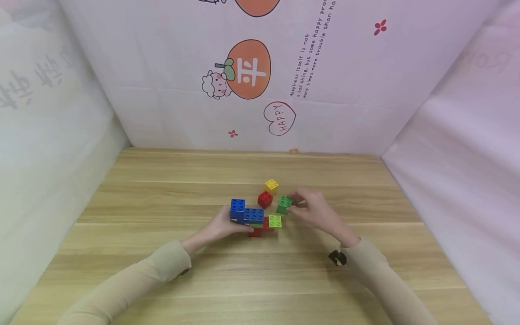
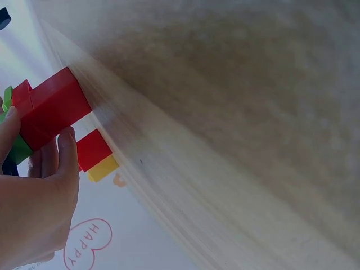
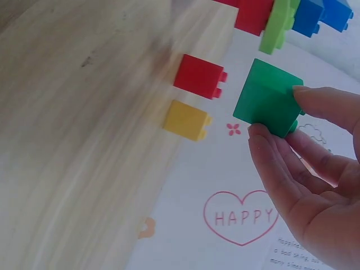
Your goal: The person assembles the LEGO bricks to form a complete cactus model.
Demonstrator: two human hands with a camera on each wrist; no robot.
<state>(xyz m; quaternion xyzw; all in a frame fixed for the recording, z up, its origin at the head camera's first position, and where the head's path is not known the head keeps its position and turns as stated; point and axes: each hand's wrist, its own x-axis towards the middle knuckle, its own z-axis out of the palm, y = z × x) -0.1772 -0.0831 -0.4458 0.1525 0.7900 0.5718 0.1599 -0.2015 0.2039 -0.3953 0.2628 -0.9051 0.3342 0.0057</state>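
Observation:
My left hand point(image 1: 222, 224) grips a built stack of toy bricks by its left side. The stack has blue bricks point(image 1: 253, 214) on top, a light green brick point(image 1: 275, 221) at its right end and red bricks point(image 2: 56, 107) underneath. Between thumb and fingertips, my right hand point(image 1: 314, 208) pinches a green brick point(image 3: 270, 97), studs toward the palm in the right wrist view. That brick is off the table, just right of the stack. A loose red brick point(image 1: 265, 199) and a yellow brick point(image 1: 271, 185) sit on the table behind the stack.
The wooden table point(image 1: 183, 280) meets a white printed sheet point(image 1: 170, 113) at the back, and more white sheeting point(image 1: 467, 171) hangs at both sides. A small black piece point(image 1: 337, 257) shows beside the right sleeve cuff.

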